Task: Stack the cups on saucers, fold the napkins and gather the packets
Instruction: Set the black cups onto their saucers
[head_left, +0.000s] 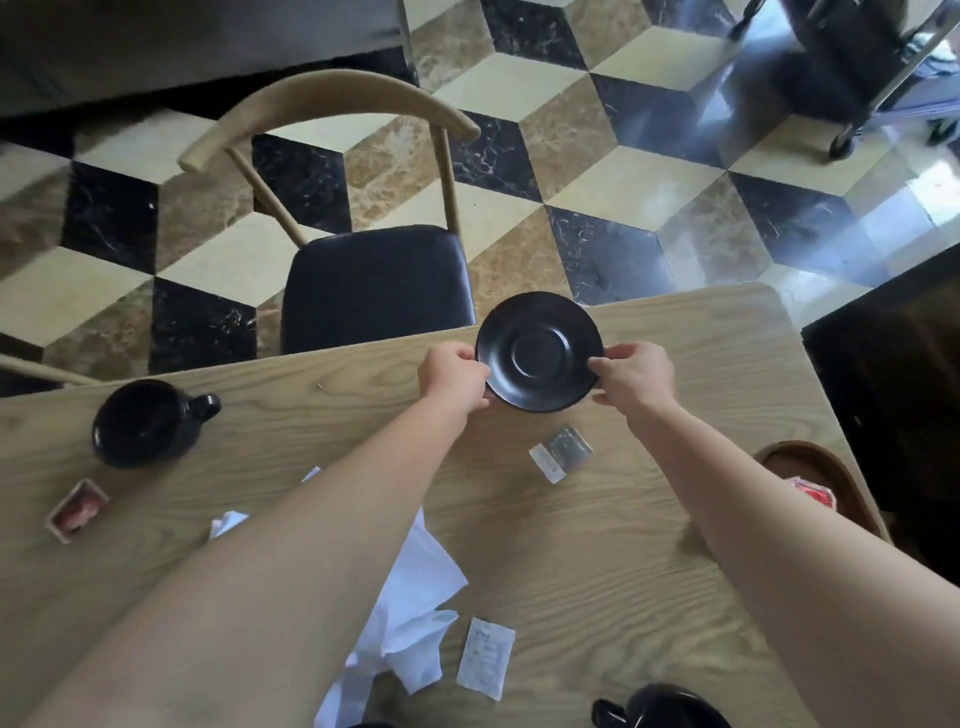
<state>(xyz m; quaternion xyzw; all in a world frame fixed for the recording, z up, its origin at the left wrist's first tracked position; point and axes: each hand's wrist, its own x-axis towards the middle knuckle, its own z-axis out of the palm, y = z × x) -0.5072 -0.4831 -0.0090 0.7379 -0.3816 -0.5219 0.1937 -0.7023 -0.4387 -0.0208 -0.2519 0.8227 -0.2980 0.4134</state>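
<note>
Both hands are out over the far edge of the counter (649, 545), each pinching the rim of the same black saucer (540, 351): the left hand (454, 376) grips its left edge with fingers curled under, the right hand (631, 376) its right edge, thumb on top. The saucer looks tilted toward the person, and whether its far rim rests on the wood or hangs free I cannot tell. The risk, as I judge it, lies in that position: the saucer sits right at the counter's edge above a hard floor, so a slip of either pinch could tip it off and break it. One black cup (145, 423) stands well to the left of the left hand, so carrying the saucer there means crossing the loose white napkins (415, 587) under the left forearm, which a dragging arm could sweep away. A second dark cup (670, 709) shows partly at the near edge, below the right forearm. Packets lie scattered: a grey one (561, 452) just near of the right hand, a white one (485, 657) nearer the body, a reddish one (78, 509) far left. A wooden tray (826, 478) by the right forearm holds something red. The counter is pale wood grain; beyond it stand a black-seated chair (374, 286) and a glossy floor (623, 182) patterned in cubes.
</note>
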